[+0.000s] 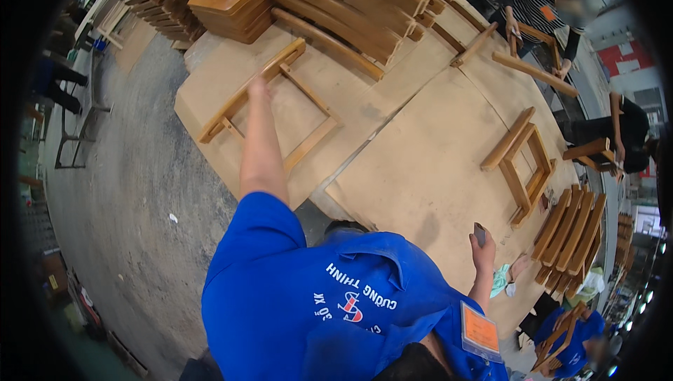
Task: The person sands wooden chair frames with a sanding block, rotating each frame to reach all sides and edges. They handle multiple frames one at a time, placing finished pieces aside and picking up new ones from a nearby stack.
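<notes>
My left arm stretches out to a wooden frame [231,109] that lies on the cardboard-covered table. The hand [259,88] is closed round the frame's long, thick rail, near its middle; the fingers are partly hidden. Two thinner rails [307,91] and a far crosspiece [312,144] join onto that rail. Lower right, my right hand [484,251] is raised over the table and grips a small, flat, dark grey block [479,232], which looks like a sanding pad. That block is apart from any wood.
Stacked curved wooden slats [336,2] fill the table's far side. Another wooden frame [522,164] stands to the right, with a pile of slats [571,234] beyond it. Co-workers handle wooden parts along the right edge. Pale green cloth [500,279] lies near my right forearm.
</notes>
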Available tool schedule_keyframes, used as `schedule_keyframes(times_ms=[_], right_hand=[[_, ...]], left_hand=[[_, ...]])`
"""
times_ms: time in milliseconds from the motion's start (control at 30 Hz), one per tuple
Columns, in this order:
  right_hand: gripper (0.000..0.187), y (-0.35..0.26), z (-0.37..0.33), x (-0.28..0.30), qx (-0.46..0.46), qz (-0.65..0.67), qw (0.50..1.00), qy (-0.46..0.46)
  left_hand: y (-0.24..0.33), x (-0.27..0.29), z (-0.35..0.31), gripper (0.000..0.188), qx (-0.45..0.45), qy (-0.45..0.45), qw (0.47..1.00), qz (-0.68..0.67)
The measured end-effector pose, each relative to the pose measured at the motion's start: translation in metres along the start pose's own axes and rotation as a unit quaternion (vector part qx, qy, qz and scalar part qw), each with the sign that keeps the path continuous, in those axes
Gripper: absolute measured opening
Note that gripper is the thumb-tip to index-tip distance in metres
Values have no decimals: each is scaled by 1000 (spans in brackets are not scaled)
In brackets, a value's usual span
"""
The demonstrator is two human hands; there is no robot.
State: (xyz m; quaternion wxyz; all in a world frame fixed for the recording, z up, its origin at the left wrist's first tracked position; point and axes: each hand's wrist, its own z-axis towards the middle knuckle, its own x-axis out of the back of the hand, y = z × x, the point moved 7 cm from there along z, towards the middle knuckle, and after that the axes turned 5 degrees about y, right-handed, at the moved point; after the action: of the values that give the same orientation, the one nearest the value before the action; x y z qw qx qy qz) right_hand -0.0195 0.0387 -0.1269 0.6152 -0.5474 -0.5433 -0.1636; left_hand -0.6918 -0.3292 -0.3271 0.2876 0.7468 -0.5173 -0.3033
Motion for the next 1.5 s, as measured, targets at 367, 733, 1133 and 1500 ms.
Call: schedule_keyframes(times_ms=[367,733,1133,1500], right_hand=[[33,16,7,-34,-5,16,998,-68],[33,27,2,-36,-5,24,998,-63],[30,34,-14,-30,-10,6,999,-45],[29,90,-59,-20,-21,-8,999,30]], left_hand=[[-136,56,-149,41,-331,-103,616,707],[-68,53,-66,37,-240,-32,604,759],[-81,50,-62,43,-190,-15,603,774],[-77,54,-81,39,-200,-14,594,779]])
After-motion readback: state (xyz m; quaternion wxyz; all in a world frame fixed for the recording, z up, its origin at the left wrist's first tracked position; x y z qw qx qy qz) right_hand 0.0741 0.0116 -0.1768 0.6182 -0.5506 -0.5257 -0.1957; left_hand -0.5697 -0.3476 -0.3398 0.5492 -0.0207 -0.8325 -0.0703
